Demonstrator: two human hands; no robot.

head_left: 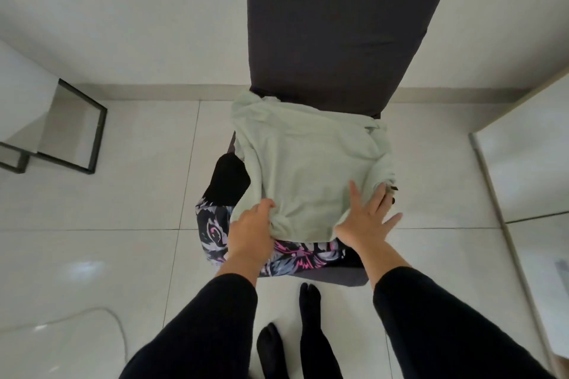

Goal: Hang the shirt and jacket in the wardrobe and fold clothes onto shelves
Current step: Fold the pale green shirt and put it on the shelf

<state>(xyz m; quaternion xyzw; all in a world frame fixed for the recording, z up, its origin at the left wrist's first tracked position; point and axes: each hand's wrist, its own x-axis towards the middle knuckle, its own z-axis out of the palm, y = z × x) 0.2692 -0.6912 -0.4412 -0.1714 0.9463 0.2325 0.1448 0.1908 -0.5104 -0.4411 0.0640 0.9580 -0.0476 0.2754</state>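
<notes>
Centrally, a pale green top (304,175) lay spread on a dark chair (338,24), over a patterned garment (215,234) and a black one (228,181). The left hand (251,231) pinched its lower hem; the right hand (366,221) pressed flat, fingers spread, on its lower right edge.

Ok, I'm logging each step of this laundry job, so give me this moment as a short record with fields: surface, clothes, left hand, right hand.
surface: dark chair on a white tiled floor
clothes: pale green garment on top of the pile; patterned garment and black garment under it, hanging off the seat
left hand: left hand gripping the green garment's near edge
right hand: right hand open, fingers spread, pressing flat on the green garment's near right corner
</notes>
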